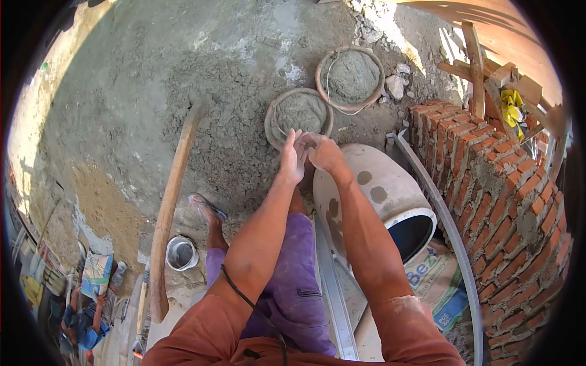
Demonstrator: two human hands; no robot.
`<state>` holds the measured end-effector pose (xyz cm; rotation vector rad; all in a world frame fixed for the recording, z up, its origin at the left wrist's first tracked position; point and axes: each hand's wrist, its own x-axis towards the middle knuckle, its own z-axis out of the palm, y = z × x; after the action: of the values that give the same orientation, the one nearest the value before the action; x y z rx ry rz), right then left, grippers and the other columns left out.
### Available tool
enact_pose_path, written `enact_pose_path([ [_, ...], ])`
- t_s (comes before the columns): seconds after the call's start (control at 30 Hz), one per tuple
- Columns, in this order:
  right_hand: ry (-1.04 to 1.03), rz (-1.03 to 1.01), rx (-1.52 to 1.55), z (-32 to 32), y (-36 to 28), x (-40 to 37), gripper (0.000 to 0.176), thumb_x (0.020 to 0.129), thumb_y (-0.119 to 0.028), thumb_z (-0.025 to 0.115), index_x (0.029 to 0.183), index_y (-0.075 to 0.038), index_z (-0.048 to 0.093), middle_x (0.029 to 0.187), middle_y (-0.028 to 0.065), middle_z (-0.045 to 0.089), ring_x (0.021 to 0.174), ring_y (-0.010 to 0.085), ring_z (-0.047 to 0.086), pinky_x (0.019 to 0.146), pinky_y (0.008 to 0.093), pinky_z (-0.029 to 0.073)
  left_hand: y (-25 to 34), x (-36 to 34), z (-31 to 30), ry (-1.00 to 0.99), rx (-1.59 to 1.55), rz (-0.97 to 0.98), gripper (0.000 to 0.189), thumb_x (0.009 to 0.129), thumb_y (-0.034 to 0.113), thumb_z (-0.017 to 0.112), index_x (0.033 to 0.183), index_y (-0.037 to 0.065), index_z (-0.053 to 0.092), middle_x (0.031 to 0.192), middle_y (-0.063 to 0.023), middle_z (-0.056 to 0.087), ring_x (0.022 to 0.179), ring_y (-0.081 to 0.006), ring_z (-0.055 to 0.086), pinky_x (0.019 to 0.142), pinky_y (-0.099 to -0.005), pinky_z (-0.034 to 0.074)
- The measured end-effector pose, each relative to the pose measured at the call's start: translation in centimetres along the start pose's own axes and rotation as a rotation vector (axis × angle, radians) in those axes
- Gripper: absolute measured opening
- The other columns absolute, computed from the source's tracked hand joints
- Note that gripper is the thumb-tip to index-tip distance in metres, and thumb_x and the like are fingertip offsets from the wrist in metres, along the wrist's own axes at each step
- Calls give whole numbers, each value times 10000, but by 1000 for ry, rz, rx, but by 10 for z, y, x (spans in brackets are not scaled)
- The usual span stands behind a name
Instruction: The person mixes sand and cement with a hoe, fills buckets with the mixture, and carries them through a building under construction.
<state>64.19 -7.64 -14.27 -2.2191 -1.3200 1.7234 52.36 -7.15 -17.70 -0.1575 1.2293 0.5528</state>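
Note:
My left hand is held up in front of me, palm turned inward, its fingers stretched out beside my other hand. Close against it is my right hand, with the fingers bent; whether it holds anything is hidden. Both hands are over the near edge of a round bucket filled with wet grey mortar. Behind it to the right, a second bucket of mortar has a thin wire handle. A large pale drum lies on its side just right of my hands.
A wooden handle rises from the mortar heap at left. Near my foot is a small pail. Metal bars and a brick wall stand at right. Another person is at lower left.

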Motion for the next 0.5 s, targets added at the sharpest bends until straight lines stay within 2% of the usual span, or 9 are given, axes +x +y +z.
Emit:
enact_pose_path([
  [0.03, 186, 38, 121, -17, 5, 1, 468, 789, -120, 598, 1250, -55, 551, 1239, 158, 585, 1176, 383, 513, 987, 448, 433, 2, 7, 12, 2, -7, 8, 549, 964, 509, 501, 1270, 53, 512, 1216, -124, 583, 1149, -239, 520, 1027, -383, 358],
  [0.07, 369, 81, 244, -27, 15, 2, 480, 794, -143, 619, 1258, -46, 542, 1247, 167, 578, 1181, 389, 509, 997, 444, 427, 4, 9, 24, -85, -53, 41, 438, 976, 494, 486, 1099, 80, 554, 1050, -88, 596, 1024, -208, 543, 957, -358, 387],
  [0.1, 364, 80, 239, -35, 25, 8, 480, 794, -143, 619, 1258, -46, 542, 1247, 167, 578, 1181, 389, 509, 997, 444, 427, 6, 8, 34, -173, -99, 73, 398, 989, 479, 471, 927, 106, 596, 884, -51, 610, 899, -177, 567, 886, -333, 417],
  [0.13, 518, 54, 130, -39, 40, 20, 502, 796, -174, 649, 1265, -35, 533, 1256, 176, 570, 1189, 385, 506, 1000, 448, 422, 3, 12, 34, -173, -105, 73, 398, 989, 479, 471, 927, 106, 596, 884, -51, 610, 899, -177, 567, 886, -333, 417],
  [0.17, 671, 31, 20, -40, 51, 29, 530, 798, -205, 678, 1271, -24, 524, 1266, 185, 562, 1198, 382, 503, 1002, 452, 417, -3, 14, 32, -124, -153, 111, 393, 994, 466, 469, 802, 128, 524, 748, -24, 525, 753, -157, 511, 787, -310, 409],
  [0.23, 612, 26, -45, -35, 63, 42, 569, 812, -257, 683, 1296, -20, 501, 1284, 195, 546, 1199, 380, 501, 1001, 459, 414, -6, 9, 29, 40, -209, 134, 464, 1005, 429, 463, 634, 170, 358, 545, 29, 308, 478, -119, 292, 551, -291, 324],
  [0.4, 408, -47, -300, -43, 64, 71, 572, 863, -410, 636, 1292, -42, 546, 1192, 218, 599, 1187, 362, 524, 1006, 473, 397, 6, -17, 28, 163, -206, 121, 449, 1004, 362, 473, 619, 183, 328, 534, 44, 277, 450, -114, 263, 474, -271, 269],
  [0.47, 331, 155, -186, -73, 37, 70, 539, 883, -504, 578, 1163, -49, 654, 990, 235, 667, 1079, 379, 600, 957, 463, 431, 12, -42, 34, 150, -191, 178, 415, 988, 365, 509, 657, 170, 353, 577, 43, 296, 501, -100, 277, 501, -270, 247],
  [0.5, 444, 93, -59, -74, 42, 76, 543, 905, -520, 553, 1019, 1, 656, 803, 186, 641, 855, 330, 607, 821, 445, 450, 13, -53, 37, 169, -202, 155, 412, 969, 345, 545, 642, 164, 371, 577, 34, 320, 506, -104, 298, 501, -271, 249],
])
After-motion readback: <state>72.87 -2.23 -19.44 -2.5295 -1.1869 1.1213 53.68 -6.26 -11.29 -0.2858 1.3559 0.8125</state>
